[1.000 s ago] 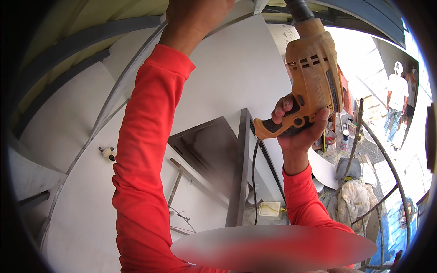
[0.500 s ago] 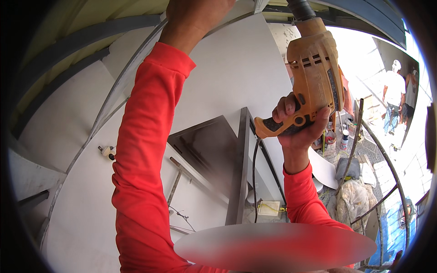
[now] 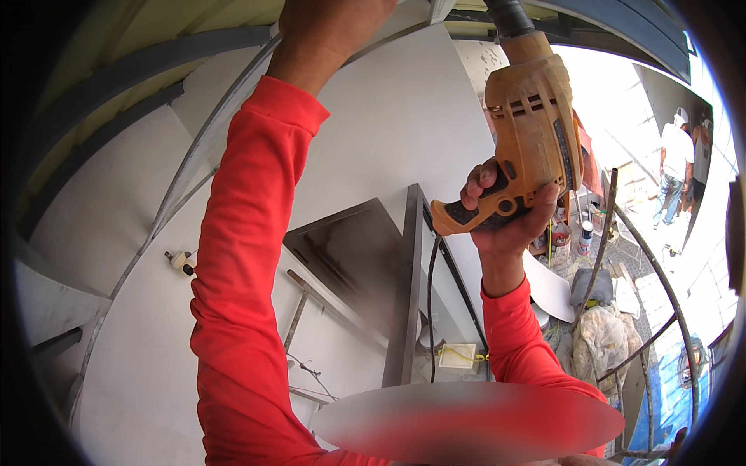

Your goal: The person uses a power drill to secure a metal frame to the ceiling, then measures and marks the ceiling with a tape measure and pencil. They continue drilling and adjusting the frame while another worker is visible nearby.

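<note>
Drill (image 3: 532,128) at upper right of the frame, gripped in the right hand (image 3: 509,237), could jerk if its cord (image 3: 431,311) snags on the dark panel (image 3: 401,307), while the left hand (image 3: 334,29) is cut off above, so its hold I cannot tell.

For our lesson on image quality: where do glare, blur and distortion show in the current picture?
Head view: glare whitens the area right of the drill; a blurred oval covers the lower middle; the upper-left beam looks bowed, fisheye-style.

The orange plastic drill (image 3: 535,116), upper right, looks matt and scuffed; the dark rectangular panel (image 3: 350,252), centre, glossy.
</note>
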### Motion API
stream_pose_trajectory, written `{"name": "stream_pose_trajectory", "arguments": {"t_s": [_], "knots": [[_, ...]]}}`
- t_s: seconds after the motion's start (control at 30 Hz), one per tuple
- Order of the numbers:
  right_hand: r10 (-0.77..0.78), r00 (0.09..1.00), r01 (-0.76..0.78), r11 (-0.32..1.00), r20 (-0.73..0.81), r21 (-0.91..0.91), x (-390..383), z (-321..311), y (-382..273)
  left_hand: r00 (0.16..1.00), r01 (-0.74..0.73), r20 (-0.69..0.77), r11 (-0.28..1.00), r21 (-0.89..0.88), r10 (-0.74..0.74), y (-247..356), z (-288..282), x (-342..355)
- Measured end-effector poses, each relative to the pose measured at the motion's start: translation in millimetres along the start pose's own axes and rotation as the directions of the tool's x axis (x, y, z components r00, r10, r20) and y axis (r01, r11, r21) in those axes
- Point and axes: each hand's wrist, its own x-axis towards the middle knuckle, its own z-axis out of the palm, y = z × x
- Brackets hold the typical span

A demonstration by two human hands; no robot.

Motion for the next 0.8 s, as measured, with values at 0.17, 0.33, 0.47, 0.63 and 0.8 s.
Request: {"name": "stream_pose_trajectory", "arguments": {"t_s": [0.17, 0.33, 0.47, 0.63, 0.8], "knots": [[0.007, 1.0, -0.008, 0.999, 0.016, 0.037, 1.7, -1.7, 2.1, 1.0, -0.012, -0.013, 1.0, 0.0, 0.012, 0.3, 1.3, 0.1], [0.013, 1.0, -0.012, 0.999, -0.028, 0.032, 0.2, 1.2, 3.8, 0.999, -0.034, -0.016, 0.999, -0.013, 0.033, -0.4, 0.4, -0.3], [0.006, 1.0, -0.006, 1.0, -0.001, 0.006, 0.1, -0.7, 3.8, 0.999, -0.031, -0.021, 0.999, -0.03, 0.03, 1.8, -1.0, -0.3], [-0.006, 0.997, 0.002, 0.999, 0.074, 0.048, 2.2, -5.4, 6.5, 1.0, 0.001, 0.017, 0.999, -0.045, -0.001, 3.5, -4.3, -1.5], [0.006, 0.999, -0.01, 0.994, 0.034, 0.106, 2.2, -3.1, 4.7, 0.998, -0.037, -0.043, 0.998, -0.042, 0.035, 1.5, -1.8, -1.8]]}}
